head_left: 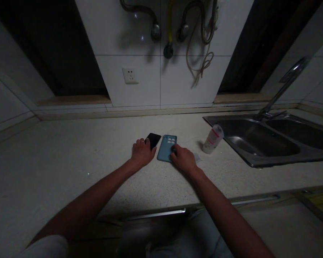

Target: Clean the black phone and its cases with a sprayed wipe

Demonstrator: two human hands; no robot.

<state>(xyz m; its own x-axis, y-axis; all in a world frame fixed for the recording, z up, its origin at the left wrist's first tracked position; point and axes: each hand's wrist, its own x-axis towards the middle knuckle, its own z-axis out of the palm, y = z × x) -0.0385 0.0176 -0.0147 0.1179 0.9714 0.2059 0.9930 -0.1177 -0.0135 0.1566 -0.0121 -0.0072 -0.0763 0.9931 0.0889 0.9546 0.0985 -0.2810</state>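
My left hand point(142, 152) lies on the speckled white countertop point(56, 172) and covers the lower end of a black smartphone point(153, 139), which lies flat. Just to its right is a light blue phone case point(164, 150) with a raised camera cutout holding several round holes. My right hand point(183, 159) grips the case's right edge, with its fingertips over the edge near the cutout. The hands are a short way apart, and only the two objects lie between them.
A stainless double sink point(254, 138) with a tall faucet point(285, 86) is set in the counter at right. A white and pink bottle point(213, 139) lies tilted near its rim. A wall socket point(130, 76) and hanging hoses point(199, 32) are on the tiled back wall.
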